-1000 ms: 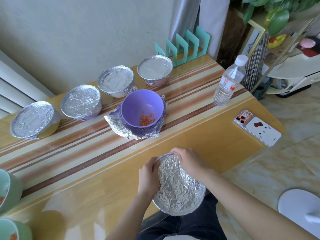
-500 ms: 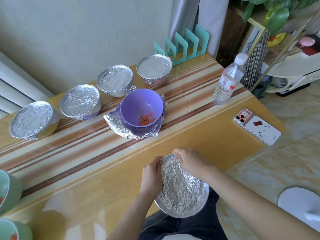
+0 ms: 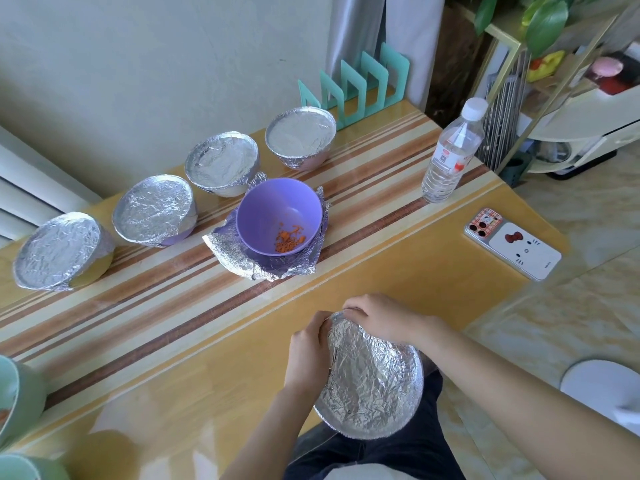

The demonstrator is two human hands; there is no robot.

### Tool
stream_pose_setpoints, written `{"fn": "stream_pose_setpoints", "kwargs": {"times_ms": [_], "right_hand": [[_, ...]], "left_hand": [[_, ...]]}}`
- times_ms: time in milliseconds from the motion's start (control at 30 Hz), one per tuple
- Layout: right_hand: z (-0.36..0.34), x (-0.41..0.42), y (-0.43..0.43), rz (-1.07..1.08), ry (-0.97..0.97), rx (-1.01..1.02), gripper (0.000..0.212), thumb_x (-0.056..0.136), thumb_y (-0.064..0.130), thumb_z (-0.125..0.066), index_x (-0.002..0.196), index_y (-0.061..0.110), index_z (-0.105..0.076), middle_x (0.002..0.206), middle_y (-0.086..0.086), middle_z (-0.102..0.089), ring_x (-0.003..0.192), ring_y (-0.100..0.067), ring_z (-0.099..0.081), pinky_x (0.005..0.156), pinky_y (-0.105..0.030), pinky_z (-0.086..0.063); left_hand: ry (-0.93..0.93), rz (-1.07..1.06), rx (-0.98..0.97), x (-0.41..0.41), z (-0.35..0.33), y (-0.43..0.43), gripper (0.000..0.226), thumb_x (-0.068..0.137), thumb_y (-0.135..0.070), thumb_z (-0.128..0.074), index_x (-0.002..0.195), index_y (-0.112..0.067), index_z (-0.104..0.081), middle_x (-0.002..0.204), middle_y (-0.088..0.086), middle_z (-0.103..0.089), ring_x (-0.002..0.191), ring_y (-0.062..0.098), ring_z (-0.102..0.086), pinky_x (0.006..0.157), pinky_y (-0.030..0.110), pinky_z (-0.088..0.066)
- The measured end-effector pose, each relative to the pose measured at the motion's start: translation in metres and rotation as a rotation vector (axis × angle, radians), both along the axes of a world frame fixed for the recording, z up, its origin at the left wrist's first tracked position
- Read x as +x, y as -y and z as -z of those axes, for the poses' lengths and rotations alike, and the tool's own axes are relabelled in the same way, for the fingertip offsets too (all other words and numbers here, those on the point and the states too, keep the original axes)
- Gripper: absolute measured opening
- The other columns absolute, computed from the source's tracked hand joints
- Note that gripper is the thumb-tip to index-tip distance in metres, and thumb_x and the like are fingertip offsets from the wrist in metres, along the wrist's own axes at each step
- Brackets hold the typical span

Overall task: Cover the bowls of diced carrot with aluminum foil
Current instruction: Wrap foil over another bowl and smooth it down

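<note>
A foil-covered bowl is tilted toward me at the table's near edge. My left hand grips its left rim and my right hand curls over its far rim, pressing the foil. An uncovered purple bowl with diced carrot sits on a crumpled foil sheet mid-table. Behind it stand several foil-covered bowls, among them one at the far left, one beside it and one at the back right.
A water bottle stands at the right and a phone lies near the right edge. A teal rack sits at the back. Two green bowls peek in at the lower left. The striped table ends just before my lap.
The bowl in my hands has shifted slightly right and tilted a bit more. Both hands keep working along its far rim.
</note>
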State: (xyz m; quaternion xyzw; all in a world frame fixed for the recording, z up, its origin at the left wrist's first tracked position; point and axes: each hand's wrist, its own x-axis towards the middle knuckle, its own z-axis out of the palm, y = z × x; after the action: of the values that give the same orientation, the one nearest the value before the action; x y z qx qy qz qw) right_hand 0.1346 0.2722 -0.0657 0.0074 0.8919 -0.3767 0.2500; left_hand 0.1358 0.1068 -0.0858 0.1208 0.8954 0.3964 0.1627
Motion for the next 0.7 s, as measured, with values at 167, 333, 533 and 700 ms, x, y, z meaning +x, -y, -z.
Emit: {"fn": "stream_pose_setpoints", "kwargs": {"times_ms": [167, 333, 533, 700], "right_hand": [[0.0, -0.002, 0.001, -0.009, 0.053, -0.027, 0.028, 0.102, 0.027, -0.037, 0.101, 0.012, -0.06, 0.067, 0.004, -0.049, 0.061, -0.013, -0.042, 0.057, -0.025, -0.03], [0.003, 0.003, -0.001, 0.048, 0.063, -0.118, 0.025, 0.101, 0.031, -0.04, 0.11, 0.018, -0.06, 0.09, -0.007, -0.064, 0.074, -0.023, -0.054, 0.065, -0.031, -0.037], [-0.001, 0.012, -0.006, 0.189, 0.055, -0.144, 0.034, 0.102, 0.015, -0.036, 0.131, 0.006, -0.05, 0.066, 0.018, -0.046, 0.051, 0.022, -0.047, 0.054, -0.003, -0.037], [-0.002, 0.014, -0.002, 0.231, -0.014, -0.164, 0.028, 0.101, 0.017, -0.039, 0.12, 0.009, -0.058, 0.047, 0.019, -0.052, 0.04, 0.003, -0.045, 0.043, -0.012, -0.032]], "left_hand": [[-0.024, -0.004, -0.023, 0.0, 0.0, 0.0, 0.016, 0.099, -0.017, -0.042, 0.096, -0.014, -0.056, 0.065, 0.007, -0.062, 0.057, 0.024, -0.053, 0.056, 0.036, -0.038], [-0.04, -0.018, -0.014, -0.001, 0.0, 0.002, 0.016, 0.099, -0.017, -0.042, 0.098, -0.015, -0.057, 0.066, 0.007, -0.063, 0.059, 0.025, -0.055, 0.058, 0.036, -0.038], [-0.052, -0.126, 0.025, 0.0, 0.001, 0.006, 0.016, 0.098, -0.014, -0.044, 0.095, -0.013, -0.059, 0.066, 0.008, -0.063, 0.062, 0.027, -0.056, 0.058, 0.033, -0.037], [-0.023, -0.174, 0.033, 0.004, 0.001, 0.006, 0.017, 0.098, -0.014, -0.043, 0.092, -0.015, -0.058, 0.066, 0.004, -0.063, 0.061, 0.023, -0.057, 0.056, 0.032, -0.037]]}}
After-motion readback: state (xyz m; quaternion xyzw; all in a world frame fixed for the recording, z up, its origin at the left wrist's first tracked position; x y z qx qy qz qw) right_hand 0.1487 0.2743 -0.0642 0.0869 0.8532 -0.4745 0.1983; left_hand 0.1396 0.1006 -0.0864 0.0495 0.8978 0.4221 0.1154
